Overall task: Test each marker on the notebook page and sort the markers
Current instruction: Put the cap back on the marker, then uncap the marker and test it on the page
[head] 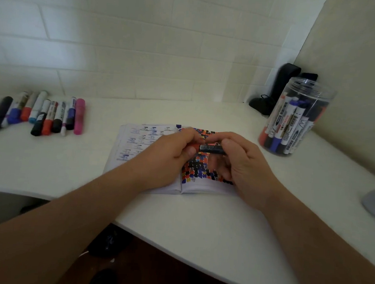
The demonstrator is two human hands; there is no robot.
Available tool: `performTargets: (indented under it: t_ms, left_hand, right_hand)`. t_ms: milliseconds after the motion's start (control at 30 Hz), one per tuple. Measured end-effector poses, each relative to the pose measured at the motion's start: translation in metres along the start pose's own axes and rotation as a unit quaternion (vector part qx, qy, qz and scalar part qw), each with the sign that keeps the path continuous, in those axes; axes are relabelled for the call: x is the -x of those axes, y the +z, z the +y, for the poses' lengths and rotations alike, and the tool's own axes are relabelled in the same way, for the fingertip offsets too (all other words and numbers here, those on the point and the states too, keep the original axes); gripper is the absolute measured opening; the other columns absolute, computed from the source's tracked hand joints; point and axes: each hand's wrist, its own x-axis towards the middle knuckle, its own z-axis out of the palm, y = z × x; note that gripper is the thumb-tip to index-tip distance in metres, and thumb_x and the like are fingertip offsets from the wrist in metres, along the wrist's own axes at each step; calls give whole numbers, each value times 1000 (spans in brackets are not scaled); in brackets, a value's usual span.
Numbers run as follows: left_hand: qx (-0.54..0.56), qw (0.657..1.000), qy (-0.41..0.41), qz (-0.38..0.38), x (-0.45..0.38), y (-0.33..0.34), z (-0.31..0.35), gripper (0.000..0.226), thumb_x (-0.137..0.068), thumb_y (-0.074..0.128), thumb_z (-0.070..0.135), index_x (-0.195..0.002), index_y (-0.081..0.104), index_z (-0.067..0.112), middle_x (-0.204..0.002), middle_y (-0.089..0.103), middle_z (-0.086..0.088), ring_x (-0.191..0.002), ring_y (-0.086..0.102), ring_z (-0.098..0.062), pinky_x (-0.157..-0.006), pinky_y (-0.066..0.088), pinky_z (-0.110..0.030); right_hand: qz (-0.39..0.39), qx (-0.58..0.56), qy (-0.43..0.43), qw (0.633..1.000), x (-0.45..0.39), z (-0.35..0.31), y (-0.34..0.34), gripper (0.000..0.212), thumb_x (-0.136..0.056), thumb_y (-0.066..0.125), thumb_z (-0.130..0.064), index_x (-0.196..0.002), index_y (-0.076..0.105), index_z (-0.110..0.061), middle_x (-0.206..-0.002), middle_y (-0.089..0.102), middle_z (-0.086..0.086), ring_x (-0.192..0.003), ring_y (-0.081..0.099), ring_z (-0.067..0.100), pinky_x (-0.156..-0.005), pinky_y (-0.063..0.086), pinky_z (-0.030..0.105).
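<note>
Both hands [203,152] grip a marker [210,148] horizontally above the notebook [137,142].

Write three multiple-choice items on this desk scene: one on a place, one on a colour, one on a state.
1. Where is the clear plastic jar of markers?
A. far right of the white desk
B. on the open notebook
C. beside the loose marker row

2. What colour is the cap end of the held dark-barrelled marker?
A. green
B. red
C. yellow

3. How is that marker held?
A. left hand alone
B. right hand alone
C. both hands

Answers:
1 A, it stands near the right wall.
2 B, red shows at the left hand.
3 C, each hand grips one end.
</note>
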Motion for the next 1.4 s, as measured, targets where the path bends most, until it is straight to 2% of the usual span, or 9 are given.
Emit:
performTargets:
  t_ms: [133,233,333,433,633,733,933,1167,1400]
  left_hand:
    - [-56,997,45,8,4,5,13,27,-102,43,39,-120,59,28,-98,67,6,-91,61,-17,-79,50,-45]
    - [-92,991,56,82,8,0,14,23,-104,43,38,-117,59,26,-99,62,8,-93,57,-15,-82,48,-41]
    - [-131,976,6,172,3,-32,2,17,-102,57,34,-111,68,25,-102,57,7,-94,53,-8,-83,43,-29]
    - [-268,939,-91,196,-4,-82,-24,25,-98,58,43,-111,73,28,-91,66,6,-88,59,-18,-77,47,-36]
    - [-551,802,-217,81,17,-137,-83,35,-98,43,44,-124,64,35,-99,68,-2,-92,61,-28,-89,48,-47]
    - [-600,772,-208,30,25,-139,-97,45,-98,32,51,-110,73,36,-106,68,4,-96,58,-23,-90,46,-44]
    - [-576,777,-247,53,4,-124,-89,44,-97,35,51,-108,74,35,-104,60,0,-104,49,-26,-95,38,-47]
    - [-416,893,-172,19,-57,-59,-56,39,-100,43,57,-132,61,46,-133,61,-3,-127,47,-31,-105,36,-51]
    - [-373,895,-242,-33,-96,-38,-60,26,-102,52,51,-120,66,38,-129,61,-3,-122,52,-32,-102,38,-52]
  right_hand:
    - [24,7,-32,999,-2,-3,-4,35,-108,43,-34,-131,56,-12,-68,66,5,-52,53,7,-49,40,19]
    - [14,111,-72,991,-2,6,-14,52,-103,38,-64,-142,47,-32,-81,71,-1,-67,58,11,-62,48,28]
    - [-5,213,-72,974,-2,14,-20,52,-98,43,-68,-142,46,-41,-89,68,-7,-78,63,7,-75,51,27]
    - [-39,271,-73,959,-2,20,-16,45,-96,58,-57,-138,48,-48,-88,64,-10,-75,59,6,-69,45,19]
    - [-52,277,-73,957,-6,25,-12,54,-95,65,-48,-146,46,-47,-88,57,-11,-77,53,4,-74,42,24]
    - [-44,365,-79,927,-6,26,-13,60,-90,55,-64,-146,49,-45,-113,51,-19,-103,42,4,-95,38,28]
    - [-53,431,-39,900,-3,25,-11,66,-80,56,-76,-140,56,-48,-125,38,-20,-121,28,7,-112,33,39]
    - [-16,348,-20,937,-5,22,-11,68,-83,26,-82,-130,61,-47,-112,42,-19,-115,32,11,-109,37,45]
    - [-21,344,-14,939,-6,23,-12,58,-93,22,-76,-124,61,-47,-109,43,-13,-113,35,16,-106,39,47]
